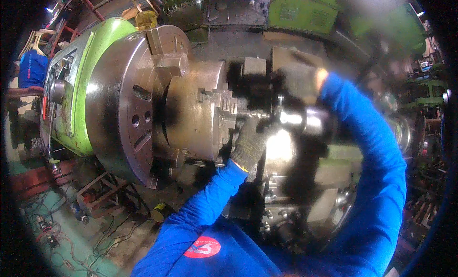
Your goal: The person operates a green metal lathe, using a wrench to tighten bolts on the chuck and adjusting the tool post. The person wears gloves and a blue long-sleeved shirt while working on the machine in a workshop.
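A large metal lathe has a wide round faceplate on its green headstock. In front of the faceplate sits a smaller chuck with stepped jaws. A thin metal shaft runs from the jaws toward a shiny cylindrical tailstock part. My left hand, in a dark knit glove, reaches up to the shaft beside the jaws; its fingertips are blurred. My gloved right hand is over the machine beyond the shiny cylinder, near a grey block. Motion blur smears its fingers.
Shiny slide surfaces and handles lie close to my body. A metal frame and loose cables are on the floor at lower left. Green machine panels stand at the far side, and a blue bag-like item hangs at far left.
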The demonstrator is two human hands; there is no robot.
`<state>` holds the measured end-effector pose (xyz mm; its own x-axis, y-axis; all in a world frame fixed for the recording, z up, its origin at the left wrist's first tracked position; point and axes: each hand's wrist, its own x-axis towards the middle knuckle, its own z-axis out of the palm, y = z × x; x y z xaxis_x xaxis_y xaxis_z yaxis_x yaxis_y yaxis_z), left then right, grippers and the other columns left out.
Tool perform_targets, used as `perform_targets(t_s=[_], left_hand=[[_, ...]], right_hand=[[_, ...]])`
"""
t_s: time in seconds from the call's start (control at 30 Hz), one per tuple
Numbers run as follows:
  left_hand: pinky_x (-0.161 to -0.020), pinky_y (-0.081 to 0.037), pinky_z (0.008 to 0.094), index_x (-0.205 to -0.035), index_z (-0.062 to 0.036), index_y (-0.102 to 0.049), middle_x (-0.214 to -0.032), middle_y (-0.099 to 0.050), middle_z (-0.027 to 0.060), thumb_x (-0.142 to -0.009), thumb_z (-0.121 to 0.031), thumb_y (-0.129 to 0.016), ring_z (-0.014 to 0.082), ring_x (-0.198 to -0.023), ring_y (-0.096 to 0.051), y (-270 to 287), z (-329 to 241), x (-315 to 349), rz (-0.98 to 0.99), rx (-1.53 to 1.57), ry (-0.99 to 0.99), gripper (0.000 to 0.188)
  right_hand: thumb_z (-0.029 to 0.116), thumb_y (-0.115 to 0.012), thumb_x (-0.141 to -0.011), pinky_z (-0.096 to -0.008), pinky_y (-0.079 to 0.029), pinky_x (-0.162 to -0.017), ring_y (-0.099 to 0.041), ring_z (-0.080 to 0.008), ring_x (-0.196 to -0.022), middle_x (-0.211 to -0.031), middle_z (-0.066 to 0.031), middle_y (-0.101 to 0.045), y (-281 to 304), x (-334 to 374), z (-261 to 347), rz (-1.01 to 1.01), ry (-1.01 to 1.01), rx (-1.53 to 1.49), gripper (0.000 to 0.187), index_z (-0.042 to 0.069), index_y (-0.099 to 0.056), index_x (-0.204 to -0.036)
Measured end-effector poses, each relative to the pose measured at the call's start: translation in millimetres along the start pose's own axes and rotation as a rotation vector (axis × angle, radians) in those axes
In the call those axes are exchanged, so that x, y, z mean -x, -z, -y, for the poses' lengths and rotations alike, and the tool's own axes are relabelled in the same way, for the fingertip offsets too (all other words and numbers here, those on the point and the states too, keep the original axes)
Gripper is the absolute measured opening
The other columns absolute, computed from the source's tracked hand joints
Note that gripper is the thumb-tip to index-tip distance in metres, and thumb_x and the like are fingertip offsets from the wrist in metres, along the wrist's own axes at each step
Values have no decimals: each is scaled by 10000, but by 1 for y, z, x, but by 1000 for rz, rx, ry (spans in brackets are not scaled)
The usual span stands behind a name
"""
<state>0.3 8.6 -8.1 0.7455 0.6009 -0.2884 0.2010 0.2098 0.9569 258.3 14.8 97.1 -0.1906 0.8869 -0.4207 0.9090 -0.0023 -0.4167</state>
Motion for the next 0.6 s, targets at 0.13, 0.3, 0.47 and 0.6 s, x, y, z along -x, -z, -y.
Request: perform_targets(t_s=[0.13, 0.3, 0.47, 0.6], left_hand=[[-867, -489, 432, -1122, 24, -645, -1037, -649, 157, -895, -436, -805, 258, -969, -588, -1, 5, 0, -44, 28, -60, 537], [-884, -479, 433, -1104, 31, -641, -1044, -634, 172, -897, -442, -801, 269, -983, -583, -1, 6, 3, -33, -22, -85, 541], [-866, -484, 424, -1098, 25, -646, -1040, -646, 153, -899, -404, -807, 250, -970, -588, -1, 0, 3, -24, 35, -39, 499], [-853, -488, 416, -1093, 20, -650, -1037, -656, 139, -900, -373, -812, 235, -960, -593, -1, -1, 3, -14, 65, -20, 467]], right_hand=[[264, -567, -977, -476, -537, -932, -721, -378, -1009, -1071, -238, -744, 9, 10, 12, -53, -133, -134, 332, 45, -736, -1161], [174, -600, -949, -428, -552, -955, -711, -367, -996, -1083, -196, -748, 4, 17, 18, -101, -229, -39, 328, 51, -698, -1237], [241, -588, -945, -461, -516, -1014, -689, -374, -1091, -1139, -179, -741, 6, 7, 13, -26, -141, 189, 348, 92, -716, -1233], [283, -580, -918, -449, -432, -1125, -664, -354, -1160, -1182, -178, -728, 13, 4, 23, -9, -234, 186, 377, 143, -720, -1238]])
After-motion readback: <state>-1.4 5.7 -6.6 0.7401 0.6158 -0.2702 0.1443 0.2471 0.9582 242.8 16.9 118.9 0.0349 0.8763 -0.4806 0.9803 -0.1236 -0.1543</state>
